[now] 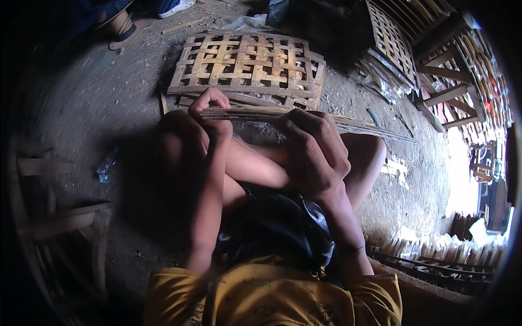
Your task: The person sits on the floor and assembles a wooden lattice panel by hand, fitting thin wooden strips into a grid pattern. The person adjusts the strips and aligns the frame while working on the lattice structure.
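A bundle of thin, flat bamboo-like strips (251, 113) lies crosswise above my crossed legs, its long ends reaching out to the right. At its left end my left hand (213, 111) is closed round the strips, fingers curled over the top. My right hand (316, 148) grips the same bundle near its middle, knuckles up, hiding part of it. Just beyond the bundle, a woven lattice panel (239, 62) of flat strips rests on a stack of similar panels on the floor.
More lattice panels (389, 43) are stacked at the far right, beside a wooden frame stand (448, 92). A wooden stool-like frame (65, 223) stands at the left. Another person's sandalled foot (124, 32) shows at the far left. Bundled strips (446, 252) lie at the lower right.
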Available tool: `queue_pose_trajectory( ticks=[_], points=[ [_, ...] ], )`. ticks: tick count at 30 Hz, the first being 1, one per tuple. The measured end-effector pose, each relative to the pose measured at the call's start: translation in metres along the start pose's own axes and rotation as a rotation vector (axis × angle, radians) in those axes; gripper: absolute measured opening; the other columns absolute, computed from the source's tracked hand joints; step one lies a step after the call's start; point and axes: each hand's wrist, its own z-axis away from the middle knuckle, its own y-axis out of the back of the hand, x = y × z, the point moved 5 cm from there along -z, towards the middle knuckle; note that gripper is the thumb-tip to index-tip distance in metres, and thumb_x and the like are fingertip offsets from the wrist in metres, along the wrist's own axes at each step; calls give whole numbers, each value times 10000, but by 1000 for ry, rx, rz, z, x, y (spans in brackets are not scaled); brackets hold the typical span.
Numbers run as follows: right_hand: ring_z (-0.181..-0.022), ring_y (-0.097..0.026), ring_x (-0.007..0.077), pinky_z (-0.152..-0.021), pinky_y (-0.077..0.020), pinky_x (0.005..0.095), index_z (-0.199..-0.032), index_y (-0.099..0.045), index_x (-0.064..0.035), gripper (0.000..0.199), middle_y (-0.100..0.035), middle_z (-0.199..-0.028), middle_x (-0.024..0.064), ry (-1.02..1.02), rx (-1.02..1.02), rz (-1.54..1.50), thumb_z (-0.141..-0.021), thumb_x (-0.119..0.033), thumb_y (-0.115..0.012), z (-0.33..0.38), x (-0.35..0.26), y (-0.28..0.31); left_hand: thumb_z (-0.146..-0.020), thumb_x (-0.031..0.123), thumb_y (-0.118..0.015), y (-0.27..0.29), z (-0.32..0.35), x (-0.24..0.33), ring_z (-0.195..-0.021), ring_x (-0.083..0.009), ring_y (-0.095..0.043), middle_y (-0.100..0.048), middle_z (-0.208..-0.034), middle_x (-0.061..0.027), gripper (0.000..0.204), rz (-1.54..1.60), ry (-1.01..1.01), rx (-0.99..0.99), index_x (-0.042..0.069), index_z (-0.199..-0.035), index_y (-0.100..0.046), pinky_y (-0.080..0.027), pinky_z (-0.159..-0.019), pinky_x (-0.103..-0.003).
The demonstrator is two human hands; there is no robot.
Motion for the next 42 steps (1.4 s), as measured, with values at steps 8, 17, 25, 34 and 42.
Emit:
queue_pose_trajectory(
  ticks=[8,17,25,34,42],
  points=[
    [-776,-618,251,-628,-470,357,-1032,-678,35,388,-644,-1001,141,-4,-56,-31,-644,53,-669,-10,-6,-15,-946,667,-268,1,3,36,-560,-127,-468,-488,-591,-47,716,-65,-22,-29,52,-630,-451,-343,-552,-242],
    [-771,-605,258,-638,-467,370,-1041,-682,28,396,-630,-978,128,-31,-162,35,-648,64,-662,-3,1,-3,-989,523,-392,0,1,27,-581,-113,-489,-510,-603,-39,599,-37,-42,-29,44,-639,-469,-344,-567,-234],
    [-823,-663,217,-575,-409,338,-971,-692,-74,192,-675,-946,56,-161,-230,250,-791,-19,-656,11,23,28,-841,915,-95,6,2,-34,-539,-142,-450,-469,-596,-67,937,-9,-12,57,56,-626,-403,-362,-533,-263],
    [-847,-653,304,-736,-513,394,-972,-673,-2,234,-660,-945,138,-227,-211,281,-774,88,-589,29,43,56,-818,-137,-436,19,3,-51,-522,-102,-444,-469,-637,-37,254,-21,-55,42,62,-661,-414,-367,-425,-240],
    [-867,-659,298,-776,-519,383,-1012,-684,-5,281,-661,-975,144,-314,-166,253,-762,99,-607,35,54,74,-840,-122,-387,12,2,-50,-422,-108,-385,-424,-590,-27,280,-55,-32,88,53,-622,-406,-328,-377,-264]
  ],
)
